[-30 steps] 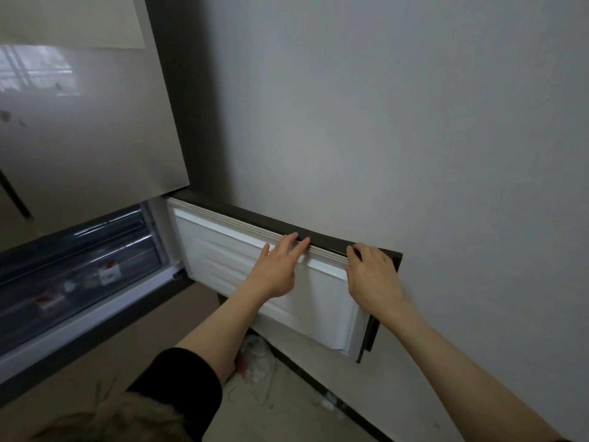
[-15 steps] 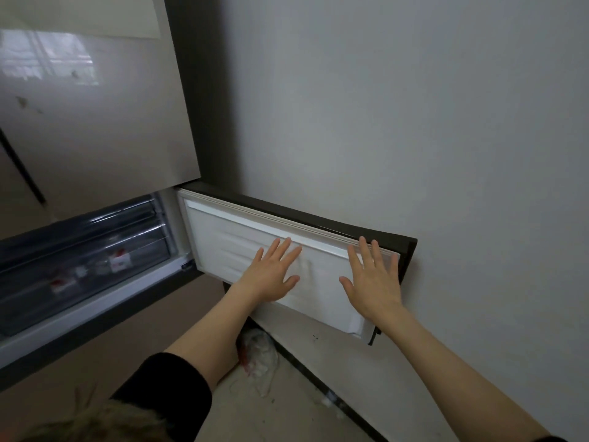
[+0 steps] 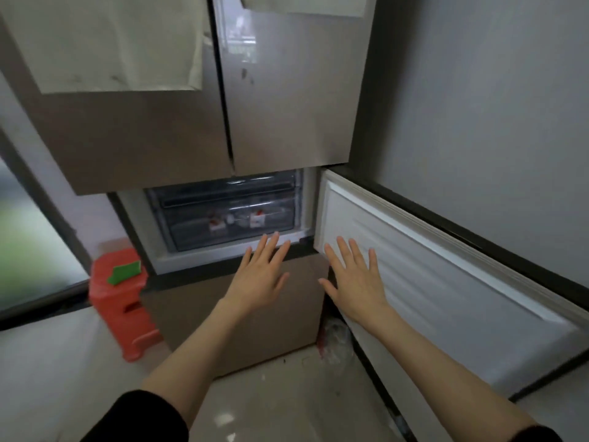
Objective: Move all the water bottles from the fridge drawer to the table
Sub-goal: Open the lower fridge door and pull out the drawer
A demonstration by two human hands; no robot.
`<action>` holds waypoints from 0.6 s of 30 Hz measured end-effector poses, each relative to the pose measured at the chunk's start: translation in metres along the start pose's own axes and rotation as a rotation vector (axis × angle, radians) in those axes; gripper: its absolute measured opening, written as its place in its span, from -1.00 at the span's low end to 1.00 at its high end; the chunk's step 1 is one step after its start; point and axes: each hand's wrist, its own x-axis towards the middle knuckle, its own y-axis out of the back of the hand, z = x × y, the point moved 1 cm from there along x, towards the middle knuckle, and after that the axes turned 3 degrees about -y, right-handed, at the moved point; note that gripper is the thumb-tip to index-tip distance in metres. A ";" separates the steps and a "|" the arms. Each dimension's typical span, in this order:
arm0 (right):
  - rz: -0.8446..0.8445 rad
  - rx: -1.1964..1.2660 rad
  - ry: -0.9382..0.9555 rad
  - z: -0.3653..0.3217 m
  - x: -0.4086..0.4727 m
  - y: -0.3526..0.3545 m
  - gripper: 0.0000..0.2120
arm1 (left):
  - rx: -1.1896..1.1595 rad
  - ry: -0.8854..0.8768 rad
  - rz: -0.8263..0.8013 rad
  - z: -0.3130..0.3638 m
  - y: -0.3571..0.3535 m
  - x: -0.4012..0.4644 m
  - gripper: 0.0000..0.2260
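The fridge has smooth, glossy brown-grey door panels, the two upper ones partly covered by pale, matte protective sheets. Below them a small compartment door stands swung wide open to the right; its inner face is white moulded plastic with shallow ribs, framed by a pale rubber seal and a dark outer edge. In the opened compartment sits the fridge drawer, a rectangular box of dark, translucent plastic with a shiny front. Through it the water bottles show only as blurred clear shapes with red-and-white labels, lying inside the drawer; their number cannot be told.

The left hand hovers in front of the lower fridge panel, just below the drawer, its fingers straight and slightly spread, holding nothing. The right hand is beside it near the hinge side of the open door, fingers straight and spread; whether it touches the door cannot be told.

A red plastic stool with a green patch on top stands on the pale, glossy floor left of the fridge.
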 end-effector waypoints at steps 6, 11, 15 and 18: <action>-0.002 0.008 0.156 -0.082 0.076 -0.032 -0.33 | -0.010 0.238 -0.013 -0.104 -0.007 -0.015 -0.42; -0.060 0.008 0.188 -0.134 0.150 -0.070 -0.33 | -0.049 0.315 0.010 -0.189 -0.017 0.006 -0.41; -0.111 0.060 0.165 -0.149 0.195 -0.095 -0.35 | -0.225 0.402 0.001 -0.236 -0.034 0.028 -0.39; -0.188 0.165 0.102 -0.151 0.219 -0.118 -0.35 | -0.596 0.533 0.032 -0.251 -0.049 0.047 -0.41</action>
